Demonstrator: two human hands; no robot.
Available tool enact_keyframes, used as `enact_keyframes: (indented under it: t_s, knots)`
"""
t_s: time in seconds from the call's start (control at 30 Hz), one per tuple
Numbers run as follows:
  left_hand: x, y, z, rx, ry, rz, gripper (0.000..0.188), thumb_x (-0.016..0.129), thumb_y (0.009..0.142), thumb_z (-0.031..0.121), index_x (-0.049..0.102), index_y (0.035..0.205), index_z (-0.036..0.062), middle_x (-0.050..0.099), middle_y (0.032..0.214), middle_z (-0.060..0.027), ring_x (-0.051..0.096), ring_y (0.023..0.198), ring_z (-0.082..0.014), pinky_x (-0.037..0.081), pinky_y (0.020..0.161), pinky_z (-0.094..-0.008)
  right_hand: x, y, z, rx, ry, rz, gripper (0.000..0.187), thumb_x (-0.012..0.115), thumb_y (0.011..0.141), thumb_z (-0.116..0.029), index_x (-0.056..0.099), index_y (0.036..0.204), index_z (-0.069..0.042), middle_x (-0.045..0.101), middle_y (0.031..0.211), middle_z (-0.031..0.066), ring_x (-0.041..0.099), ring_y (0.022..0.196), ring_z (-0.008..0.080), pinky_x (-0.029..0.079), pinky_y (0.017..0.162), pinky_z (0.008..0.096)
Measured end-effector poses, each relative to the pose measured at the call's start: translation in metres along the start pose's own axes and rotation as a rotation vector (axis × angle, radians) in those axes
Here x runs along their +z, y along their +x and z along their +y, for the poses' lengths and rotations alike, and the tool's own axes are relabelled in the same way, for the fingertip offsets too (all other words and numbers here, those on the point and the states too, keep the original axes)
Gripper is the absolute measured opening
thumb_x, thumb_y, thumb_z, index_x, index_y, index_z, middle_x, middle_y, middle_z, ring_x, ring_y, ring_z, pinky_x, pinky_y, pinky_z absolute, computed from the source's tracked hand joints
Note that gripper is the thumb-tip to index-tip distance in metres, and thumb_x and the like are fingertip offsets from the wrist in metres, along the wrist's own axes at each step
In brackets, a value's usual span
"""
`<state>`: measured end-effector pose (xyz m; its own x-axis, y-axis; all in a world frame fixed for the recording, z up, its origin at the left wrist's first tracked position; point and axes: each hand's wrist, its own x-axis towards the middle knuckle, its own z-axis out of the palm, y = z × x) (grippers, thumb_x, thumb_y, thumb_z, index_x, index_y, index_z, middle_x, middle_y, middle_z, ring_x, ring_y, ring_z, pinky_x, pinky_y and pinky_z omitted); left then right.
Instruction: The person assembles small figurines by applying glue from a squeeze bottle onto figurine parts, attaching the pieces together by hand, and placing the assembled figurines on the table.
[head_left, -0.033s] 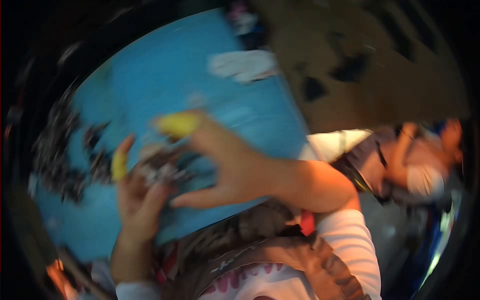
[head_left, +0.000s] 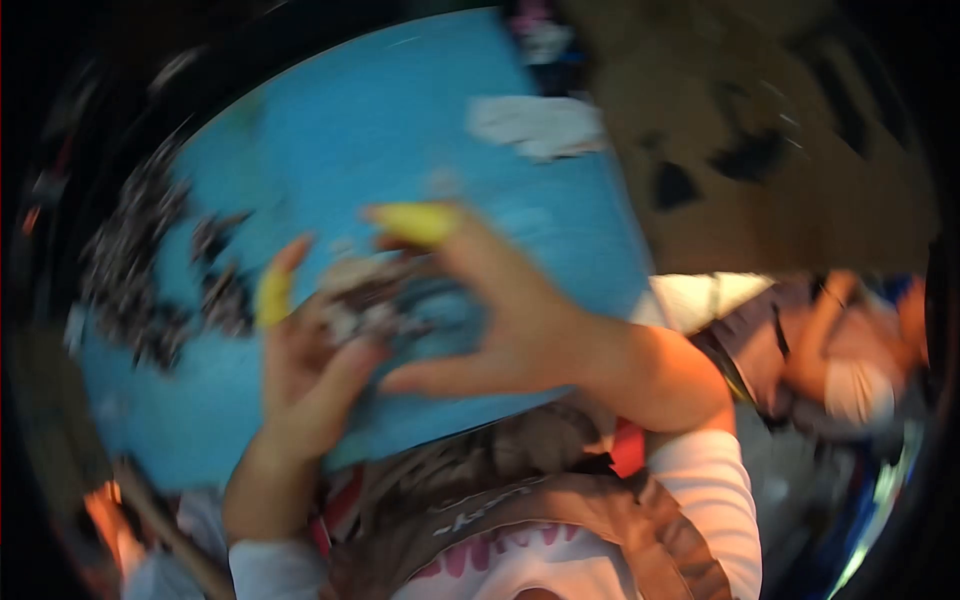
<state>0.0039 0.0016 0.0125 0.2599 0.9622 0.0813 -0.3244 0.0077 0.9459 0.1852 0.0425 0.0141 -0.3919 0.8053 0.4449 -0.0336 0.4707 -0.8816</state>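
The picture is blurred by motion. My right hand (head_left: 510,320) arches over a blue table top (head_left: 400,130) with its fingers spread and a yellow cover (head_left: 415,222) on one fingertip. My left hand (head_left: 300,370) lies beside it, palm up, with a yellow cover (head_left: 272,297) on one finger too. Between the two hands sits a small heap of pale and dark bits (head_left: 375,300). Both hands touch it, but the blur hides whether either one grips anything.
A spread of dark small pieces (head_left: 140,260) lies on the table's left part. A white scrap (head_left: 535,125) rests near its far edge. Brown ground with dark patches (head_left: 760,150) lies to the right. Another person (head_left: 840,350) is at the right.
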Motion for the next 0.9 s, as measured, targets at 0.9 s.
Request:
enact_keyframes:
  t_s: [0.9]
  knots:
    - [-0.016, 0.013, 0.001, -0.244, 0.052, 0.09, 0.046, 0.056, 0.085, 0.025, 0.041, 0.121, 0.0014, 0.057, 0.097, -0.0054, 0.053, 0.079, -0.009, 0.045, 0.062, -0.0236, -0.008, -0.001, 0.004, -0.413, -0.513, 0.159, 0.057, 0.075, 0.063, -0.018, 0.051, 0.113, -0.005, 0.05, 0.11, 0.012, 0.049, 0.095, 0.022, 0.038, 0.075, 0.0341]
